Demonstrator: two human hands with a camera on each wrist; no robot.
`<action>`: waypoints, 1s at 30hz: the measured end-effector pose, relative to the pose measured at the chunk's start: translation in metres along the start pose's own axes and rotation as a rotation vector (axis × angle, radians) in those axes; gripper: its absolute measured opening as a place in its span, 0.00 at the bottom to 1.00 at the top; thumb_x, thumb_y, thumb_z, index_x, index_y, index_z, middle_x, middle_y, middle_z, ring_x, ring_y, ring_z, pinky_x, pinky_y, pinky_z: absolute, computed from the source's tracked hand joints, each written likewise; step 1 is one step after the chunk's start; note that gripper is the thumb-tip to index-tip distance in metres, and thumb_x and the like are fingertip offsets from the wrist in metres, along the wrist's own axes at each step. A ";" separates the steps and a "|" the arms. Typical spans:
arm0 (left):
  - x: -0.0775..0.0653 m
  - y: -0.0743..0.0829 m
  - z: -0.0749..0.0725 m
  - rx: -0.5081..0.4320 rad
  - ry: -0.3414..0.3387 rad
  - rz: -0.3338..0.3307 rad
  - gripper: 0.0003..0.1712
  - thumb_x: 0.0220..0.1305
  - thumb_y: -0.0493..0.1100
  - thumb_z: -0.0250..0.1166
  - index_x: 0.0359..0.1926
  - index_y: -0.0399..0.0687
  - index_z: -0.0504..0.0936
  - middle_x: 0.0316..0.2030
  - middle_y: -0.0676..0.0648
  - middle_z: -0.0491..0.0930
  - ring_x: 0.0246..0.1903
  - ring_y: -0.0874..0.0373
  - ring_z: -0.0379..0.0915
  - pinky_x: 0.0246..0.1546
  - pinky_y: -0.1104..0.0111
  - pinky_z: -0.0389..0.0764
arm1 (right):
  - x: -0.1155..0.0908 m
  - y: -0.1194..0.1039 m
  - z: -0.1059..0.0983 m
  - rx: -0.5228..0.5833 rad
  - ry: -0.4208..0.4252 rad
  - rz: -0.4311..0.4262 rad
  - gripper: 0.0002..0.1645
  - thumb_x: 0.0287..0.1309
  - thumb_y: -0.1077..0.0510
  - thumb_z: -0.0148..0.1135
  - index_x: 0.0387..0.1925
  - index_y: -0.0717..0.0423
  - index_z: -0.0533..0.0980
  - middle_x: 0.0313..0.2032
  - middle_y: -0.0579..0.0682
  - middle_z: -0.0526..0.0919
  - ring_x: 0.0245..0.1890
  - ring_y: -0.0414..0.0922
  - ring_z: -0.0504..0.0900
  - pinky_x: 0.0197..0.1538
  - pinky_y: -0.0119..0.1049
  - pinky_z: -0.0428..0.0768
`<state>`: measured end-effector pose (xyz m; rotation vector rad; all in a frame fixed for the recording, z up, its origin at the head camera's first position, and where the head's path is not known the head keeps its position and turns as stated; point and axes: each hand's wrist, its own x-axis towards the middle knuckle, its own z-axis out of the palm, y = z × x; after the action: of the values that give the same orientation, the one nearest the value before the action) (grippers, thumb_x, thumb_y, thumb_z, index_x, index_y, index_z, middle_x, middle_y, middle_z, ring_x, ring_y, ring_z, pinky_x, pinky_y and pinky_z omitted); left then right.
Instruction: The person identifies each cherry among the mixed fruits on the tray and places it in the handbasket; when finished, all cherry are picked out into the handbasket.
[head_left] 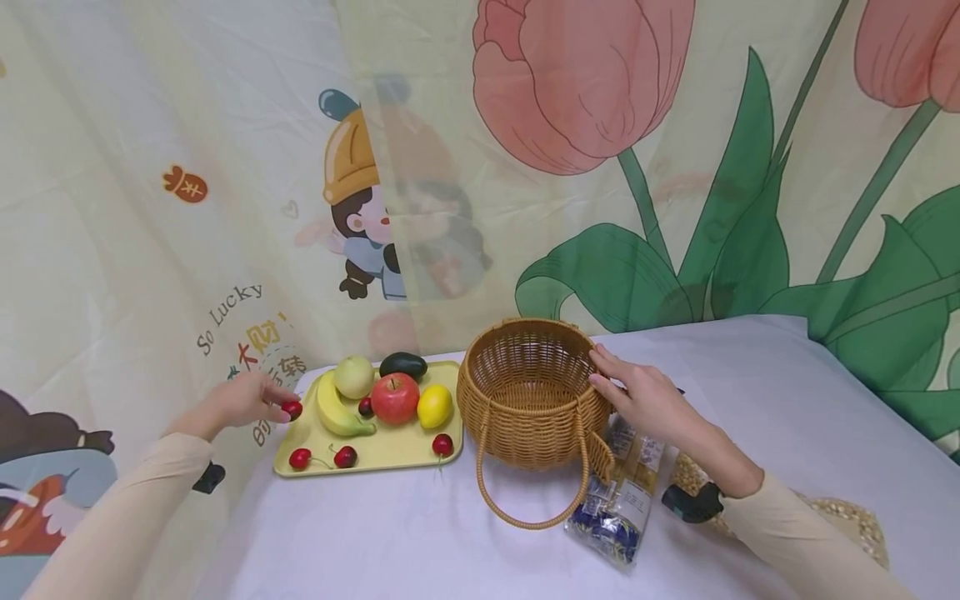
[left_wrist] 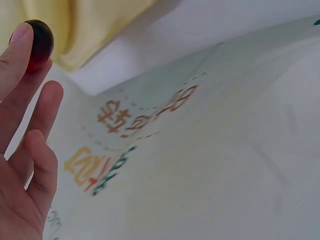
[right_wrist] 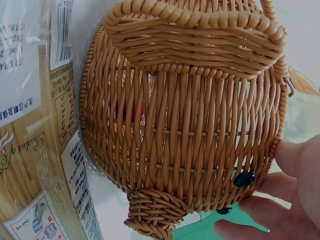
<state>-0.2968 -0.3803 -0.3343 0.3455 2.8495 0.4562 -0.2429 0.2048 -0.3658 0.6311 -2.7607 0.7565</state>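
Observation:
My left hand (head_left: pixel 243 402) pinches a dark red cherry (left_wrist: pixel 42 47) between thumb and fingertips, above the left edge of a yellow tray (head_left: pixel 397 450). On the tray lie a banana (head_left: pixel 335 408), a pale green round fruit (head_left: pixel 354 377), a red apple (head_left: pixel 395 398), a yellow lemon (head_left: pixel 435 406), a dark green avocado-like fruit (head_left: pixel 403 365) and several cherries (head_left: pixel 345 457). Beside the tray stands a brown wicker basket (head_left: pixel 534 433), its handle hanging toward me. My right hand (head_left: pixel 652 400) touches the basket's right rim with its fingers extended.
Clear packages (head_left: pixel 618 508) with printed labels lie right of the basket, partly under my right forearm. A bag of pale grains or beans (head_left: pixel 847 517) is farther right. Behind the white table (head_left: pixel 420 533) hangs a printed curtain (head_left: pixel 247 100).

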 end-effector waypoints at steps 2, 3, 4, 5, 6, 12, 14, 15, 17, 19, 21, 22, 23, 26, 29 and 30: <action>0.001 0.007 -0.011 0.033 0.008 0.026 0.22 0.57 0.36 0.75 0.54 0.36 0.87 0.44 0.38 0.90 0.41 0.49 0.87 0.46 0.51 0.87 | 0.000 0.000 0.000 0.002 -0.001 0.001 0.34 0.79 0.49 0.49 0.75 0.66 0.61 0.76 0.65 0.59 0.70 0.66 0.69 0.69 0.62 0.71; 0.002 0.012 -0.017 0.040 0.015 0.040 0.21 0.57 0.36 0.75 0.53 0.37 0.87 0.44 0.37 0.90 0.41 0.48 0.87 0.46 0.52 0.87 | 0.000 0.000 0.001 0.002 -0.001 0.002 0.34 0.79 0.49 0.49 0.75 0.66 0.61 0.76 0.65 0.59 0.70 0.66 0.69 0.69 0.62 0.71; 0.003 0.017 -0.023 0.049 0.022 0.061 0.21 0.57 0.36 0.75 0.53 0.37 0.87 0.44 0.36 0.90 0.42 0.47 0.88 0.45 0.52 0.87 | 0.000 0.001 0.001 0.002 -0.001 0.003 0.34 0.79 0.50 0.49 0.75 0.66 0.61 0.76 0.65 0.59 0.70 0.66 0.69 0.69 0.62 0.71; 0.004 0.022 -0.029 0.064 0.031 0.081 0.21 0.57 0.36 0.75 0.53 0.37 0.87 0.45 0.35 0.89 0.43 0.45 0.87 0.46 0.51 0.87 | 0.000 0.001 0.001 0.002 -0.001 0.005 0.34 0.79 0.50 0.50 0.75 0.66 0.61 0.76 0.65 0.59 0.70 0.66 0.69 0.69 0.62 0.71; 0.005 0.028 -0.035 0.080 0.041 0.093 0.21 0.57 0.37 0.75 0.53 0.37 0.87 0.46 0.34 0.89 0.44 0.43 0.87 0.46 0.51 0.87 | 0.000 0.000 0.001 0.002 0.000 0.006 0.34 0.79 0.50 0.50 0.75 0.66 0.61 0.76 0.65 0.59 0.70 0.66 0.69 0.69 0.62 0.71; 0.020 0.069 -0.068 0.087 0.045 0.164 0.20 0.60 0.35 0.74 0.54 0.36 0.86 0.49 0.34 0.88 0.50 0.37 0.86 0.52 0.48 0.86 | -0.002 -0.002 0.000 0.000 0.006 0.005 0.34 0.79 0.49 0.49 0.75 0.66 0.61 0.76 0.65 0.60 0.70 0.66 0.69 0.68 0.62 0.71; 0.025 0.084 -0.077 0.073 0.034 0.191 0.20 0.60 0.34 0.73 0.54 0.35 0.86 0.49 0.34 0.88 0.51 0.38 0.86 0.53 0.48 0.85 | -0.001 -0.002 0.000 -0.002 0.011 -0.005 0.34 0.79 0.49 0.49 0.75 0.66 0.62 0.76 0.65 0.61 0.70 0.66 0.70 0.68 0.63 0.72; 0.028 0.092 -0.081 0.073 0.028 0.211 0.20 0.60 0.33 0.73 0.54 0.34 0.86 0.48 0.34 0.88 0.50 0.39 0.86 0.54 0.48 0.85 | 0.000 -0.003 0.000 0.000 0.013 -0.010 0.34 0.79 0.49 0.49 0.75 0.66 0.62 0.76 0.65 0.61 0.69 0.66 0.71 0.68 0.63 0.72; 0.035 0.108 -0.086 0.090 0.023 0.250 0.19 0.60 0.33 0.73 0.53 0.35 0.86 0.47 0.35 0.89 0.50 0.41 0.87 0.54 0.48 0.84 | 0.001 -0.002 0.000 -0.001 0.016 -0.019 0.34 0.79 0.49 0.49 0.74 0.66 0.62 0.76 0.65 0.61 0.69 0.66 0.72 0.67 0.63 0.73; 0.041 0.125 -0.089 0.107 0.012 0.273 0.19 0.60 0.33 0.73 0.53 0.35 0.87 0.47 0.36 0.89 0.49 0.42 0.87 0.53 0.50 0.85 | 0.002 -0.002 0.000 0.001 0.019 -0.023 0.33 0.79 0.49 0.50 0.74 0.66 0.62 0.75 0.65 0.62 0.69 0.66 0.72 0.67 0.63 0.73; 0.047 0.143 -0.089 0.134 -0.001 0.298 0.18 0.61 0.34 0.73 0.52 0.36 0.88 0.46 0.37 0.89 0.47 0.45 0.88 0.51 0.53 0.87 | 0.003 -0.002 0.001 0.003 0.020 -0.023 0.33 0.79 0.49 0.50 0.74 0.65 0.63 0.75 0.65 0.62 0.69 0.66 0.72 0.67 0.63 0.73; 0.051 0.152 -0.089 0.149 -0.004 0.306 0.17 0.61 0.34 0.73 0.52 0.37 0.88 0.46 0.37 0.90 0.45 0.47 0.87 0.49 0.56 0.87 | 0.003 -0.002 0.001 0.002 0.021 -0.022 0.33 0.79 0.49 0.50 0.74 0.65 0.63 0.75 0.65 0.62 0.69 0.66 0.71 0.67 0.63 0.73; 0.055 0.161 -0.088 0.161 -0.008 0.314 0.17 0.61 0.35 0.74 0.52 0.38 0.88 0.46 0.38 0.90 0.45 0.48 0.87 0.47 0.59 0.87 | 0.003 -0.002 0.001 0.002 0.021 -0.021 0.33 0.79 0.49 0.50 0.74 0.65 0.63 0.75 0.65 0.62 0.69 0.66 0.71 0.67 0.63 0.73; 0.070 0.188 -0.083 0.211 -0.020 0.344 0.16 0.61 0.37 0.74 0.51 0.43 0.90 0.46 0.41 0.90 0.43 0.52 0.85 0.41 0.64 0.84 | 0.002 -0.001 0.002 0.001 0.023 -0.019 0.33 0.79 0.49 0.50 0.74 0.65 0.63 0.75 0.65 0.62 0.69 0.66 0.71 0.67 0.62 0.73; 0.085 0.218 -0.074 0.240 -0.031 0.375 0.16 0.61 0.39 0.74 0.51 0.46 0.90 0.46 0.43 0.90 0.47 0.51 0.86 0.44 0.62 0.83 | 0.000 0.000 0.001 0.000 0.026 -0.012 0.33 0.79 0.49 0.50 0.74 0.65 0.63 0.75 0.65 0.62 0.69 0.65 0.71 0.67 0.62 0.74; 0.090 0.228 -0.070 0.242 -0.039 0.387 0.16 0.61 0.39 0.74 0.51 0.47 0.90 0.47 0.44 0.90 0.48 0.51 0.86 0.47 0.61 0.84 | 0.000 0.001 0.001 0.001 0.027 -0.010 0.33 0.79 0.50 0.50 0.74 0.65 0.63 0.75 0.65 0.62 0.69 0.65 0.71 0.67 0.62 0.74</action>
<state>-0.3560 -0.1649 -0.2112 0.9479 2.8031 0.1644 -0.2433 0.2048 -0.3672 0.6295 -2.7313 0.7585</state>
